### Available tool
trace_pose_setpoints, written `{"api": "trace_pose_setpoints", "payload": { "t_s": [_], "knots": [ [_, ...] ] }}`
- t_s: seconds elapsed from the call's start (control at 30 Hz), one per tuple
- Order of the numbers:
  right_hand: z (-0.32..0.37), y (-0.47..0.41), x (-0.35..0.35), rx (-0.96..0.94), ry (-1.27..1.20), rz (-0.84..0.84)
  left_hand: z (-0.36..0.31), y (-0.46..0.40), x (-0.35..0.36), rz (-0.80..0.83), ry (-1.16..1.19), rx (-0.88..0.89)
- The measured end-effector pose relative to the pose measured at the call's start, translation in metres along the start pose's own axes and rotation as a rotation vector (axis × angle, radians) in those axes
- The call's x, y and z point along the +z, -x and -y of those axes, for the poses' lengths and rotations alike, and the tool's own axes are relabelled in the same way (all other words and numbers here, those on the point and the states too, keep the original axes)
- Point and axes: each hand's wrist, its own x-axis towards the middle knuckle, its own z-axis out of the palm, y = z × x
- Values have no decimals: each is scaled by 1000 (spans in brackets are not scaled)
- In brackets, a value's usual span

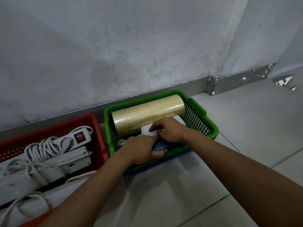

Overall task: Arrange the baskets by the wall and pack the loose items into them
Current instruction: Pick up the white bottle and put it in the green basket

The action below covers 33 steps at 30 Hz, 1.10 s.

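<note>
A green mesh basket (199, 117) stands against the wall, nested in a blue basket (165, 163) whose edge shows under its front. A long stack of clear tape rolls (147, 114) lies along its back. Both my hands are inside the green basket's front part. My right hand (167, 131) presses on a white flat item (148, 131). My left hand (141, 149) grips a blue item (161, 145), thumb under it. To the left a red basket (96, 126) holds white power strips (54, 154) with coiled cords.
The grey wall with a metal skirting (180, 89) runs behind the baskets. Pale floor tiles (246, 136) spread to the right. A white cord (14, 205) trails over the red basket's near side. Crumpled plastic (122, 142) lies in the green basket's left front corner.
</note>
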Motion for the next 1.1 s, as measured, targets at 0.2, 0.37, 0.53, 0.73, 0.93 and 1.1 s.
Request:
{"api": "trace_pose_setpoints", "payload": {
  "t_s": [0.2, 0.37, 0.53, 0.73, 0.93, 1.1],
  "knots": [
    [-23, 32, 2, 462, 127, -340, -2, 16, 18, -171, 8, 52],
    [-20, 32, 4, 219, -40, -118, -3, 22, 27, -277, -87, -84],
    [-11, 48, 10, 239, 25, -308, -14, 31, 25, -290, -113, -170],
    [2, 107, -24, 257, 36, -405, -71, 28, -10, -332, 19, -92],
    [18, 206, -107, 376, 343, -526, -189, 13, -59, -298, 378, 156],
    [4, 322, -152, 569, 617, -620, -308, 19, -74, -128, 744, 418]
  ]
}}
